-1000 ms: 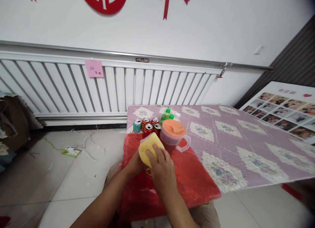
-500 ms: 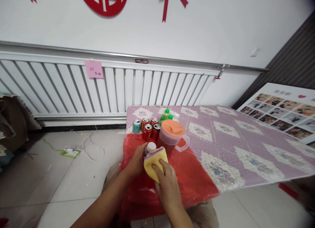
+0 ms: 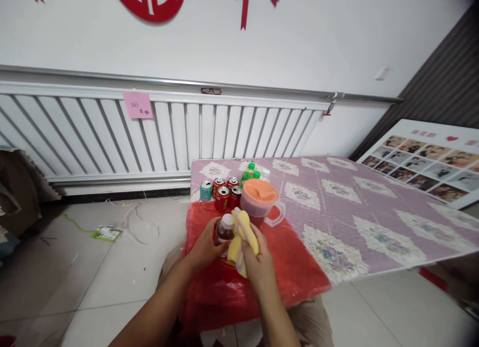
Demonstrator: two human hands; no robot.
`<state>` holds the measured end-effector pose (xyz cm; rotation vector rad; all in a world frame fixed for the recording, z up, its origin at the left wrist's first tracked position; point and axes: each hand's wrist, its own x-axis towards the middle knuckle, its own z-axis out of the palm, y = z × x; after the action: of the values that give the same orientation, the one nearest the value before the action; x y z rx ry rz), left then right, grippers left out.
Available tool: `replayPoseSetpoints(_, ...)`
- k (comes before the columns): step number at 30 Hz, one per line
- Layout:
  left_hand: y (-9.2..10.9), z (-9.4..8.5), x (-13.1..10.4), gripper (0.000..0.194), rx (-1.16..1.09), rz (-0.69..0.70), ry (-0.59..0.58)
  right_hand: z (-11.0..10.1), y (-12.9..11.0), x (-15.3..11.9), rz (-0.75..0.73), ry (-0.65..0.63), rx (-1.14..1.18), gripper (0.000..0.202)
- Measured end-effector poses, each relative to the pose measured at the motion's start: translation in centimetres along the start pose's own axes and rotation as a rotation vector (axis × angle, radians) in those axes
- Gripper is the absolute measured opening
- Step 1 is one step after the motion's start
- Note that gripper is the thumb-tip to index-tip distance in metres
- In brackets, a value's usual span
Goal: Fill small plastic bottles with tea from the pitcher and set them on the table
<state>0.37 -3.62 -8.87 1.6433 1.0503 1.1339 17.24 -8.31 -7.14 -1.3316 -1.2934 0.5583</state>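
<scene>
My left hand [image 3: 205, 244] is wrapped round a small bottle [image 3: 225, 230] with a white cap and dark contents, held upright over the red plastic sheet [image 3: 295, 267]. In my right hand [image 3: 260, 257] is a folded yellow cloth [image 3: 241, 239] with a pale purple edge, bunched close against the bottle's right side. Just beyond the cloth stands a clear jug [image 3: 258, 202] with an orange lid and a handle on its right. Left of the jug is a group of several red drink cans [image 3: 222, 199] and one teal can [image 3: 205, 190].
Green-capped bottles [image 3: 249, 173] stand behind the jug. A purple flowered cover [image 3: 337, 212] spreads to the right, with a photo board [image 3: 422, 162] past it. The white radiator [image 3: 220, 132] runs along the wall. A power strip [image 3: 107, 233] with cords lies on the floor.
The cloth has turned and bunched up in my right hand, drawing to the right and uncovering more of the bottle. My left hand still grips the bottle. The view has shifted slightly.
</scene>
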Motion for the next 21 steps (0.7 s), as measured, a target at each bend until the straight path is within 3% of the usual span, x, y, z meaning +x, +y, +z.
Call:
replayPoseSetpoints(4, -0.8, 0.4, -0.3, 0.078, 0.021, -0.014, 0.123, 1.7, 1.4, -0.6, 0.004, -0.064, -0.03, 0.052)
replayPoseSetpoints(8, -1.6, 0.8, -0.3, 0.086, 0.097, 0.012, 0.201, 1.2, 3.3, -2.0, 0.17, -0.158, 0.015, 0.051)
replayPoseSetpoints(12, -1.7, 1.0, -0.4, 0.094, 0.174, -0.009, 0.232, 0.6, 3.6, -2.7, 0.306, -0.197, 0.107, 0.054)
replayPoseSetpoints(17, -0.8, -0.5, -0.6, 0.097, 0.076, -0.041, 0.081, 0.4, 2.2, -2.1, 0.289, -0.061, 0.136, 0.055)
replayPoseSetpoints(21, 0.1, -1.4, -0.3, 0.082, -0.082, -0.049, -0.109, 1.2, 1.3, -2.0, 0.123, -0.001, 0.034, 0.05)
